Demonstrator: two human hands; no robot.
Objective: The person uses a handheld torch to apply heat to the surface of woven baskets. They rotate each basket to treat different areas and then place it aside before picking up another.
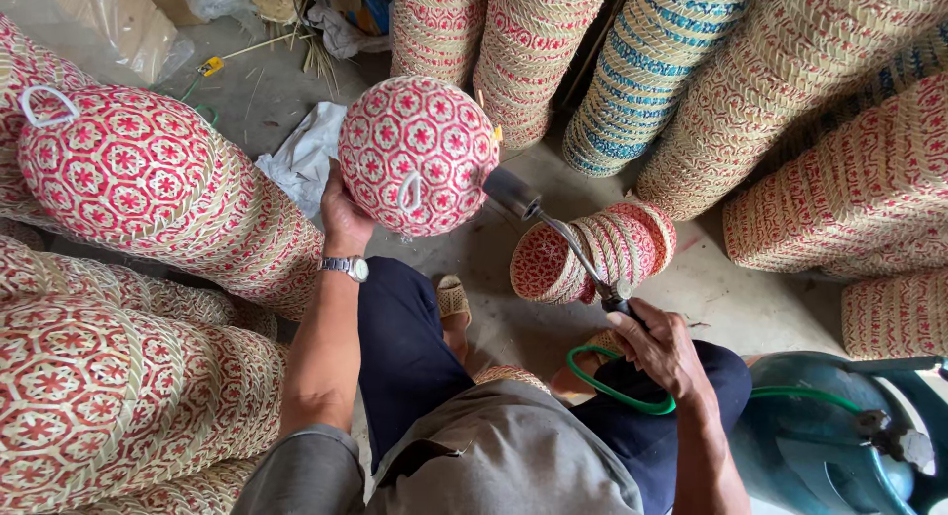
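Sitting with grey shirt low. Left hand clamped on red woven lid; right hand clamped on gas torch, nozzle touching lid. Stacked lids beside torch waiting.

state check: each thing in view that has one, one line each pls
left hand: gripping the woven lid's edge, holding it up
woven lid: raised, dome toward camera, white loop showing
right hand: closed on the torch handle
gas torch: nozzle at the lid's right edge; flame not visible
green hose: looped, attached, running to the cylinder
gas cylinder: upright; valve setting unclear
small basket stack: lying on its side
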